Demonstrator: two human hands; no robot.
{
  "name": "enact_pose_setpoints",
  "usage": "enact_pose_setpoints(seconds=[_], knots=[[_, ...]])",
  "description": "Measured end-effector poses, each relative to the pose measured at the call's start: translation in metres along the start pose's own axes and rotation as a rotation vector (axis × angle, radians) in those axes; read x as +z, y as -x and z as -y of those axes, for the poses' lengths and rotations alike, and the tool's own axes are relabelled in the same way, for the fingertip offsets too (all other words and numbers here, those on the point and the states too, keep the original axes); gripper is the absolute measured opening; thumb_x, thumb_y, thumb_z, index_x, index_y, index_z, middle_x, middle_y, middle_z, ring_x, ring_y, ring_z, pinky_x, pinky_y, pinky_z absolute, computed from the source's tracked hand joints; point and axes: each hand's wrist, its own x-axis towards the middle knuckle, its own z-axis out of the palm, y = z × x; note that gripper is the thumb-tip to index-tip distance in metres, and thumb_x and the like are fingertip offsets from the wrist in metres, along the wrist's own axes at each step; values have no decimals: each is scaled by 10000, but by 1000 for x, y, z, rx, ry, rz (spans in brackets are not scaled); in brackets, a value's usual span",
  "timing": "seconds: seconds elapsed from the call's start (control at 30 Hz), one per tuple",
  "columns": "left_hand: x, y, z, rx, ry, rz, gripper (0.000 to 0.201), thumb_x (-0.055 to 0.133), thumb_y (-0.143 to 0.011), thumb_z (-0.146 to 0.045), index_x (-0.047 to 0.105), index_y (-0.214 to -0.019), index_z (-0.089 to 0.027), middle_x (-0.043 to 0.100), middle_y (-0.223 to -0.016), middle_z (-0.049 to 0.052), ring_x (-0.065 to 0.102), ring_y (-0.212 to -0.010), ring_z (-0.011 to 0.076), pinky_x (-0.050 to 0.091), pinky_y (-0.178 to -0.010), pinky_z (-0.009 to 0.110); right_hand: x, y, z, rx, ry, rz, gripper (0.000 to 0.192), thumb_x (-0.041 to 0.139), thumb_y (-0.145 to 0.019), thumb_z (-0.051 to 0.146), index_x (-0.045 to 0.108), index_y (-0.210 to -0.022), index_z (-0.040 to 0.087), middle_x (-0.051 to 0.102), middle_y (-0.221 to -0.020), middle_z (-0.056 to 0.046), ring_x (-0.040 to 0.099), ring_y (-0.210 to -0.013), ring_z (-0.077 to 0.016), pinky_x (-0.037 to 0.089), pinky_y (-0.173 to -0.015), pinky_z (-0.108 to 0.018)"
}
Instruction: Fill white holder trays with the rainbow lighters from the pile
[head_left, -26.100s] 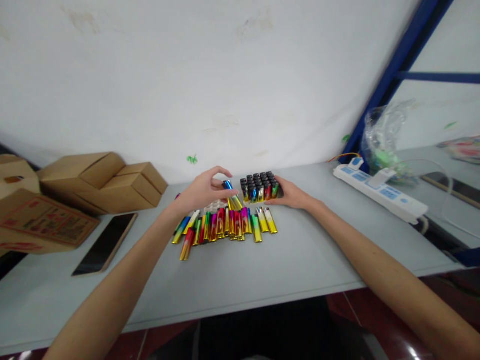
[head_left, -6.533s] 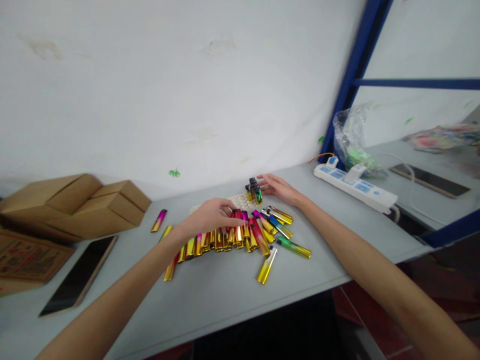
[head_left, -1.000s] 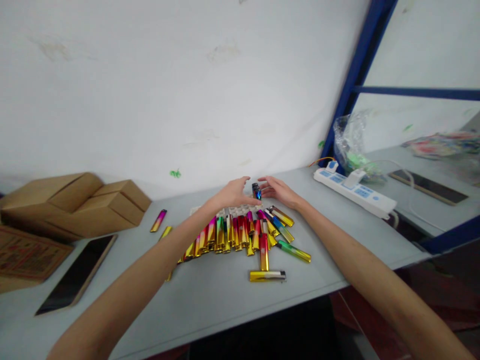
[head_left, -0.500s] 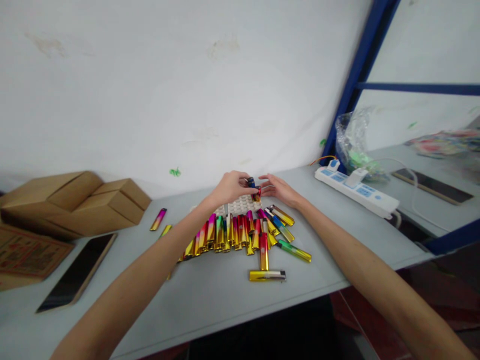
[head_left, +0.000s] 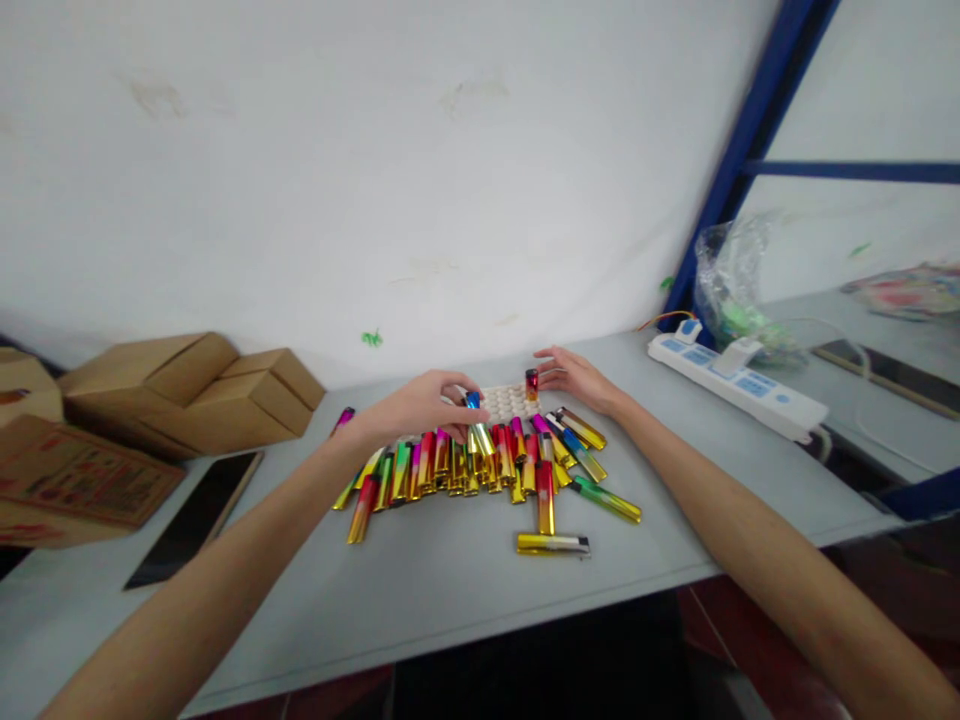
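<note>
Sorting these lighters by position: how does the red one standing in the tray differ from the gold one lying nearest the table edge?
The red lighter stands upright in the white tray, by the right hand; the gold lighter lies flat on the table, apart from both hands. Red body versus gold. Both look shiny.

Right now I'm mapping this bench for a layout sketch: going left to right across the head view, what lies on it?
Printed flat carton → brown boxes → phone → left hand pinching a blue lighter → white tray → upright red lighter → right hand → power strip.
</note>
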Motion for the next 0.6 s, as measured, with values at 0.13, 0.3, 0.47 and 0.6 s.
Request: enact_pose_setpoints(seconds=[0.13, 0.3, 0.47, 0.6], knots=[[13, -10, -1, 19, -154, 3, 533, 815, -687, -577, 676, -1032, -196, 735, -693, 24, 670, -557, 193, 492, -554, 302, 0, 1, 1, -4, -2, 4, 271, 518, -1038, 410, 649, -1140, 195, 736, -978, -84, 724, -873, -193, 608, -904, -392], [20, -19, -2, -18, -212, 25, 523, 787, -684, -616, 668, -944, -179, 725, -618, 43, 663, -514, 216, 482, -523, 318, 0, 1, 1, -5, -1, 15, 266, 534, -1031, 419, 648, -1133, 201, 735, -970, -80, 728, -877, -194, 608, -907, -388], [27, -20, -6, -42, -182, 47, 435, 797, -695, -550, 659, -876, -180, 728, -594, 45, 684, -488, 211, 484, -510, 297, 1, 0, 1, -9, -2, 10, 263, 545, -1027, 422, 646, -1119, 197, 727, -959, -77, 728, -872, -191, 611, -888, -373], [26, -20, -11, -53, -218, 33, 444, 740, -753, -575, 682, -930, -172, 727, -598, 50, 673, -476, 212, 488, -516, 310, 1, -1, 1, -5, 5, 24, 282, 549, -1024, 447, 643, -1118, 199, 730, -951, -76, 728, -871, -190, 611, -901, -381]])
